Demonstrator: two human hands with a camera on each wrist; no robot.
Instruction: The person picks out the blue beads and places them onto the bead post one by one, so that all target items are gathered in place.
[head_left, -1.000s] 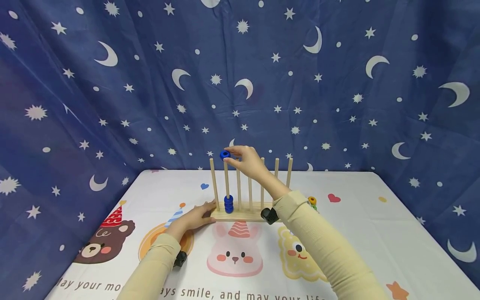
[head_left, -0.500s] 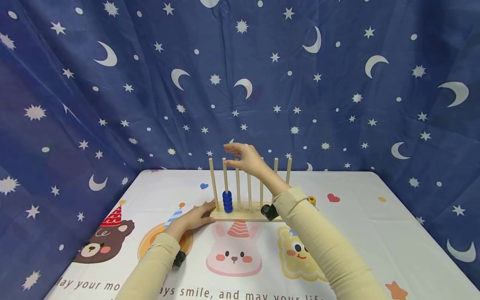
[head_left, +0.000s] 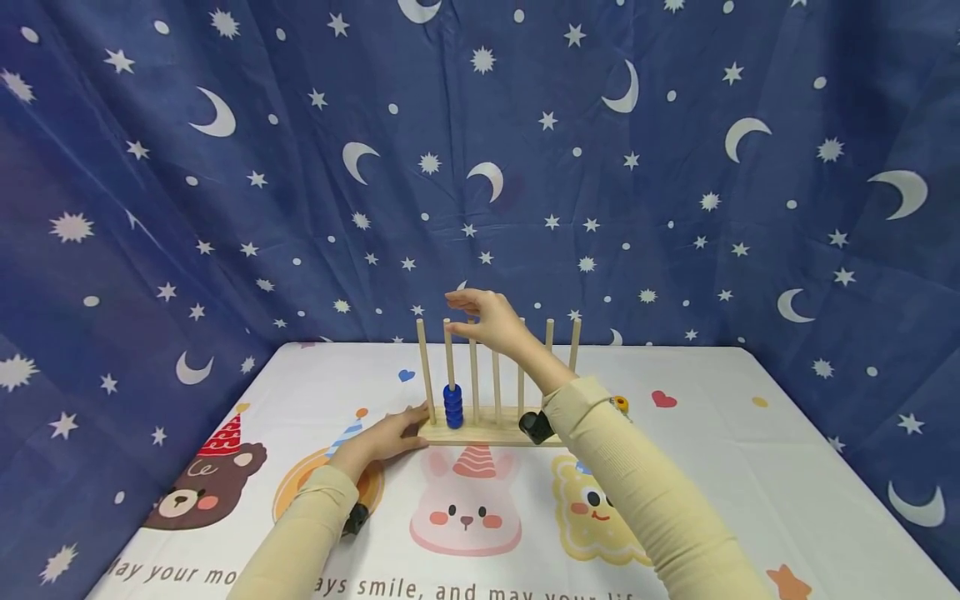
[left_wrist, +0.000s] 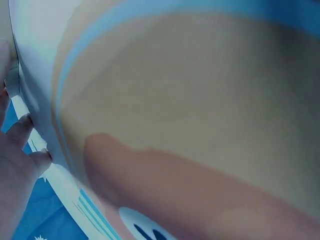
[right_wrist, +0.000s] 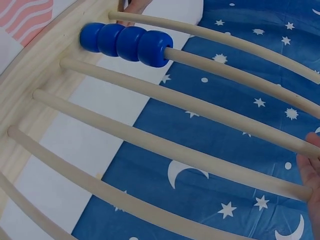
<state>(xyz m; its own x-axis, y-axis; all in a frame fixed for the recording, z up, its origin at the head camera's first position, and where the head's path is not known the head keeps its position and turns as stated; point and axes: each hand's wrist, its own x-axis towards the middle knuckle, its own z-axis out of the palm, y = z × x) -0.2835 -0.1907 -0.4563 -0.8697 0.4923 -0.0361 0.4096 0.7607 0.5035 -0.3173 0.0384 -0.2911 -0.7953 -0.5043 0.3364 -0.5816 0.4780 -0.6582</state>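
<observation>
A wooden peg stand with several upright pegs stands on the table. Several blue beads are stacked at the bottom of its second peg from the left; the right wrist view shows the blue beads touching one another. My left hand holds the left end of the stand's base, thumb at the front and fingers toward the back. Beside the top of the beaded peg, my right hand hovers with thumb and fingers apart and nothing between them. In the left wrist view, fingers of my left hand show at the edge.
A yellow-orange bead lies right of the stand, partly behind the right sleeve; anything under it is hidden. A printed white cloth covers the table. A dark blue curtain with moons and stars hangs behind.
My right hand has let go of a blue bead at the top of the second peg, and the bead has dropped onto the stack below. My left hand has stayed put.
</observation>
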